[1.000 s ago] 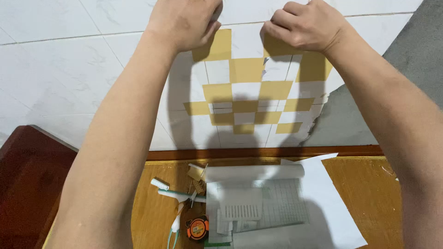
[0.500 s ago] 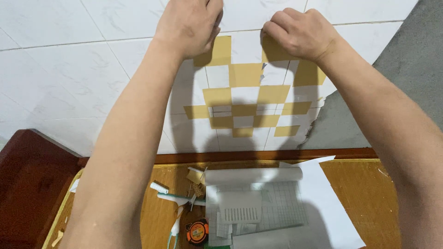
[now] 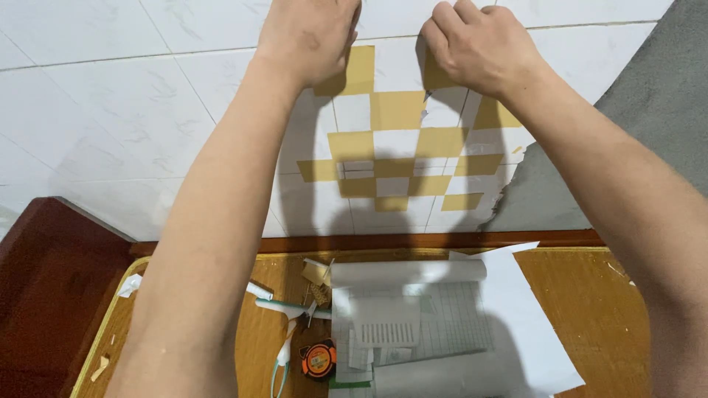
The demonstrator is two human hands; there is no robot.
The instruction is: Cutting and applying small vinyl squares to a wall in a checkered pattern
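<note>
Head view, looking down at a white tiled wall [image 3: 110, 110] above a wooden table [image 3: 590, 309]. Both arms reach up to a checker pattern of tan and white squares [image 3: 398, 147] stuck on the wall at 12 o'clock of the frame. The left hand [image 3: 310, 37] lies flat-backed over the pattern's upper left tan square, at 11 o'clock; its fingers curl down against the wall, and whether they pinch anything cannot be told. The right hand [image 3: 479, 48], at 1 o'clock, is clenched, fingertips pinched on the top edge of a tan square [image 3: 435, 77] just beside the left hand. A grey bare patch of wall [image 3: 649, 133] lies at 3 o'clock. On the table, at 6 o'clock: a curled sheet with grid backing [image 3: 413, 317], white paper [image 3: 516, 324], an orange tape measure [image 3: 318, 360], and offcuts [image 3: 317, 276].
</note>
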